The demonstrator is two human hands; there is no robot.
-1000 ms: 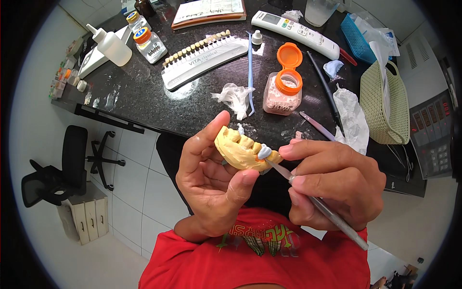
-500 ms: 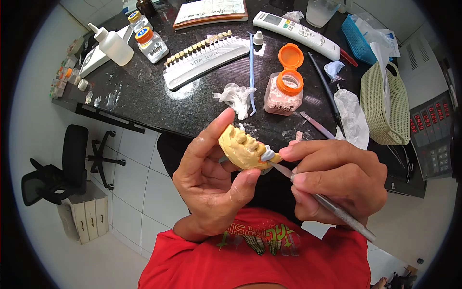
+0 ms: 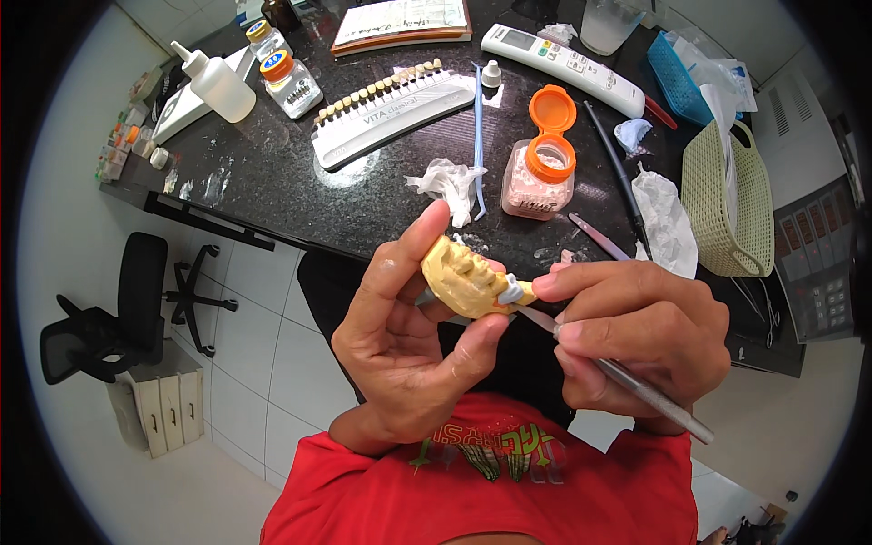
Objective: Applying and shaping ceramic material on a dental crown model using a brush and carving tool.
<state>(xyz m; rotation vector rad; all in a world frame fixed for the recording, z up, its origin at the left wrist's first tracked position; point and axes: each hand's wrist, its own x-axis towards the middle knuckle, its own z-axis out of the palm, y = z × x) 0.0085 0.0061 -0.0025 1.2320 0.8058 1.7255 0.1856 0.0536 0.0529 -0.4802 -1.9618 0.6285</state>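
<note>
Between the fingers and thumb of my left hand [image 3: 404, 336] is a yellow dental model [image 3: 459, 280] with a row of teeth. Toward its right end sits a grey-white tooth piece [image 3: 513, 291], with a little orange at its base. My right hand [image 3: 649, 336] is closed around the knurled metal handle of a craft knife [image 3: 649, 395], held like a pen. The blade's tip meets the model just below the grey-white piece; whether it cuts in cannot be made out. My right fingertips also touch the model's right end.
Beyond my hands on the black worktop [image 3: 245, 200] are a tooth shade guide [image 3: 395, 118], crumpled tissue [image 3: 445, 186], a blue stick tool [image 3: 479, 136], and an open orange-lidded jar of pink powder [image 3: 538, 182]. Tweezers [image 3: 599, 238], a dark pen-like tool [image 3: 618, 177] and a woven basket [image 3: 722, 200] lie rightward.
The model has shifted slightly right and tilted a little in my left hand, whose thumb has slid right along it. The knife stays at the same spot by the grey-white piece.
</note>
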